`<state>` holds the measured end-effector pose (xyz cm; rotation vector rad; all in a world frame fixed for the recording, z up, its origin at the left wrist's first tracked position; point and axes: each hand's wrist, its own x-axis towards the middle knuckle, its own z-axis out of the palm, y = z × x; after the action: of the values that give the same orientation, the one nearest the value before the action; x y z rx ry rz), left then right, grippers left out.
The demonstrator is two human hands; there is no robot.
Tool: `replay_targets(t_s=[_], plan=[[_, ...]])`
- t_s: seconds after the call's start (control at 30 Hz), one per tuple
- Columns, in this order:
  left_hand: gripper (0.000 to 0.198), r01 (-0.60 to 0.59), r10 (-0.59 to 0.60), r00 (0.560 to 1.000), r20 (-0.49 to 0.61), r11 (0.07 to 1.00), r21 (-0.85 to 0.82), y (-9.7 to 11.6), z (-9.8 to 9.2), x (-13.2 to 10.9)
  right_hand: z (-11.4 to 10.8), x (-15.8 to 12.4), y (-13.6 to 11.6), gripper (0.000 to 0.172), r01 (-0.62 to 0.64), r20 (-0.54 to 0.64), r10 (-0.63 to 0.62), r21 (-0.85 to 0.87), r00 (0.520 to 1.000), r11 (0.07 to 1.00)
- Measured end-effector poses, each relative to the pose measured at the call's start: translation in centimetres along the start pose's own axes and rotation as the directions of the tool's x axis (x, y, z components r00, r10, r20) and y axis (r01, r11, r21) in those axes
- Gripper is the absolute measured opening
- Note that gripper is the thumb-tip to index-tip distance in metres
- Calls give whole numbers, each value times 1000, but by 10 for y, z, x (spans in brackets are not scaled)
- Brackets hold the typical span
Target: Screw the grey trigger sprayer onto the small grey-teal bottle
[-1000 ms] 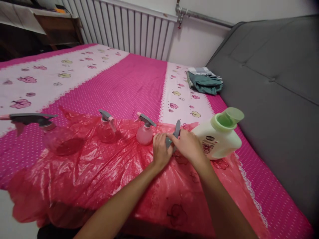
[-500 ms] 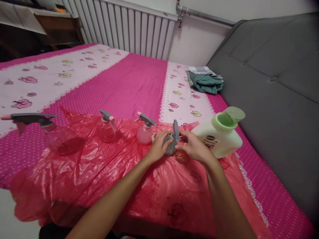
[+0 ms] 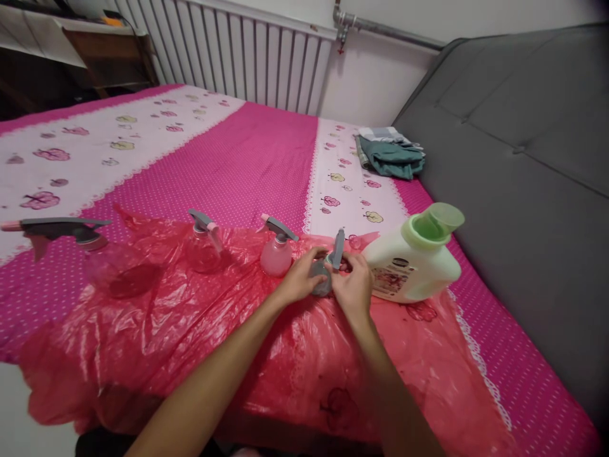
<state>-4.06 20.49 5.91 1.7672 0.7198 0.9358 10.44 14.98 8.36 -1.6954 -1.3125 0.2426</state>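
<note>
A small grey spray bottle (image 3: 321,279) stands on the red plastic sheet (image 3: 190,343) between my hands. My left hand (image 3: 301,277) is wrapped round its body from the left. At its neck, the fingers of my right hand (image 3: 353,279) are closed on the grey spray head, partly hiding it. Left of my hands is a pink spray bottle (image 3: 276,256) with a grey and pink trigger. Farther left come another pink spray bottle (image 3: 204,251) and a larger clear pink one (image 3: 118,270). Just right of my right hand stands a white detergent bottle (image 3: 413,270) with a green cap.
The sheet lies over a pink patterned bedspread (image 3: 228,158). Folded clothes (image 3: 391,155) rest near the grey padded headboard (image 3: 523,171) on the right. A white radiator (image 3: 247,57) and a pipe (image 3: 394,32) run along the back wall.
My right hand has turned and come in closer round the spray head, uncovering more of the detergent bottle's label. My left hand keeps its hold on the small spray bottle.
</note>
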Motion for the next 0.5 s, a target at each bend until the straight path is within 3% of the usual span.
replay_targets(t_s=[0.17, 0.37, 0.5], plan=[[45, -11, 11, 1000, -10, 1000, 19, 7, 2, -3, 17, -4, 6, 43, -43, -130, 43, 9, 991, 999], [54, -7, 7, 1000, -2, 1000, 1, 10, 1, -4, 16, -1, 11, 42, 36, 37, -40, 108, 999, 994], [53, 17, -16, 999, -40, 1000, 18, 8, 5, -6, 22, -4, 9, 49, -54, -119, 61, 55, 991, 997]])
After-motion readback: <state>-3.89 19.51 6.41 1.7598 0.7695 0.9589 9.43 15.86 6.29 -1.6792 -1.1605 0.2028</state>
